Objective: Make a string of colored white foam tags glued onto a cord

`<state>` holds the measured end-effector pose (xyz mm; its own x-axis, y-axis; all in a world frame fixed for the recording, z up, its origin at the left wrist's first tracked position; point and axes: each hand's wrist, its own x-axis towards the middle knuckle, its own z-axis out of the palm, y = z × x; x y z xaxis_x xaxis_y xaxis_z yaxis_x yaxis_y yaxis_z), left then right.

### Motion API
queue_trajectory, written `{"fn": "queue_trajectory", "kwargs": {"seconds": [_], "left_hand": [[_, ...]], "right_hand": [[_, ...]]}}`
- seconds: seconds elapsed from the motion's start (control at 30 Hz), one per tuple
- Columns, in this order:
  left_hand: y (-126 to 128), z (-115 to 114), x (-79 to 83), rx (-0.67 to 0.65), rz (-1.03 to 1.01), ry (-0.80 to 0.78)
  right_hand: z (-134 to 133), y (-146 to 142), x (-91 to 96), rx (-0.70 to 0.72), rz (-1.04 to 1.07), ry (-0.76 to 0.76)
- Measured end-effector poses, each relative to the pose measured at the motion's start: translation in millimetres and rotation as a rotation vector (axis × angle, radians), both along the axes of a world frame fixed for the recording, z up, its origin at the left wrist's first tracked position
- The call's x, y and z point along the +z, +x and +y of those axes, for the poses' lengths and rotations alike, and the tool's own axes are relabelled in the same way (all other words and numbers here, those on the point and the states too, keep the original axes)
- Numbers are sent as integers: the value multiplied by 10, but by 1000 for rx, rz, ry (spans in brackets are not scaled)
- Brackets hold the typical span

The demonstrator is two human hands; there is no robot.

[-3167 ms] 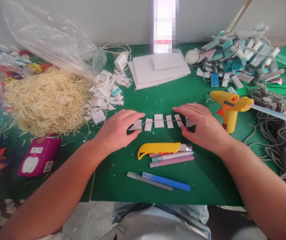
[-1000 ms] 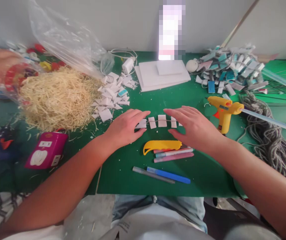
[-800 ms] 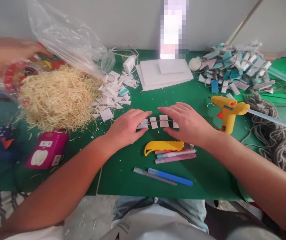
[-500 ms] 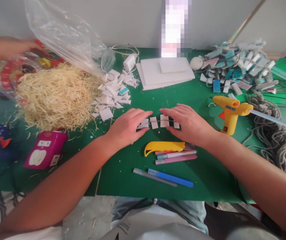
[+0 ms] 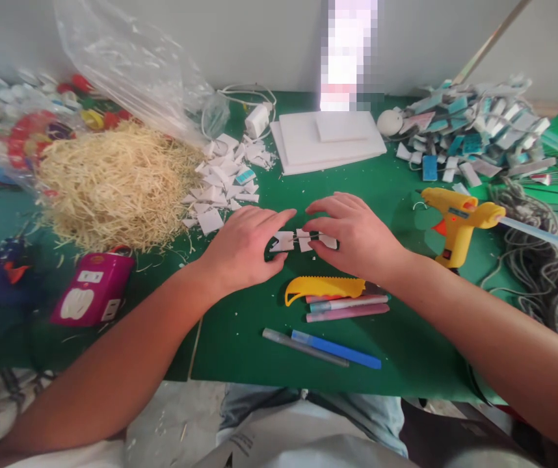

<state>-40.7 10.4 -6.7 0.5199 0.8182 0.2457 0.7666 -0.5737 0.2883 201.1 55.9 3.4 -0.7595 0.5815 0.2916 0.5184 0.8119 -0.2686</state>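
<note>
Small white flat pieces lie in a row between my hands on the green tabletop, with a thin grey string running across them. My left hand [image 5: 242, 250] curves around the left white piece [image 5: 283, 242], its thumb and fingers apart. My right hand [image 5: 357, 234] has its thumb and a finger at the upper and lower edges of the middle white piece [image 5: 302, 241]. Another white piece [image 5: 328, 241] is partly hidden under that hand. Just below them lie a yellow-handled cutter [image 5: 325, 287] and several markers, a blue marker [image 5: 336, 350] among them.
A yellow glue gun [image 5: 457, 221] stands at right, before a grey yarn heap [image 5: 537, 253]. White and blue blocks [image 5: 474, 133] pile behind. Flat white boards [image 5: 330, 143] lie at the back. Leftward are white scraps [image 5: 223, 179], straw [image 5: 118, 185] and a purple box [image 5: 94, 289].
My right hand has moved left along the row, from the right-hand pieces to the middle one. Another person's hand at the far left has gone from view. The view has shifted slightly.
</note>
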Motion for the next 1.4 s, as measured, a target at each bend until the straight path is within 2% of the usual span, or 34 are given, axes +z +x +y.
{"fn": "queue_trajectory", "kwargs": {"seconds": [0.17,0.47,0.6,0.73,0.83,0.87,0.9,0.97,1.03,1.1,1.17,1.27,1.4], "left_hand": [[4,19,-35,-21,10,43],[11,8,-47,-7,32,10],[6,5,-37,14,7,-18],[4,4,-47,32,-58,7],[14,2,-60,27,-111,63],[19,3,-63,20,-123,79],[24,5,-65,12,-132,93],[34,13,-66,7,-145,107],[43,24,-64,17,-156,107],[49,34,-58,37,-167,99],[53,41,-48,49,-176,96],[64,40,-20,65,-186,140],[123,16,54,82,-208,265]], "right_hand": [[0,-59,-11,79,2,52],[-42,-7,-3,55,21,31],[-181,122,150,-15,95,78],[-547,456,366,-85,234,141],[-881,818,416,-301,279,164],[-976,940,408,-398,291,189],[-1052,1057,393,-569,286,166],[-1130,1265,358,-908,265,36],[-1091,1424,330,-1111,240,-145],[-949,1517,311,-1154,254,-277],[-752,1536,296,-1095,361,-327],[-482,1446,284,-1053,479,-507],[-311,1281,292,-1114,309,-527]]}}
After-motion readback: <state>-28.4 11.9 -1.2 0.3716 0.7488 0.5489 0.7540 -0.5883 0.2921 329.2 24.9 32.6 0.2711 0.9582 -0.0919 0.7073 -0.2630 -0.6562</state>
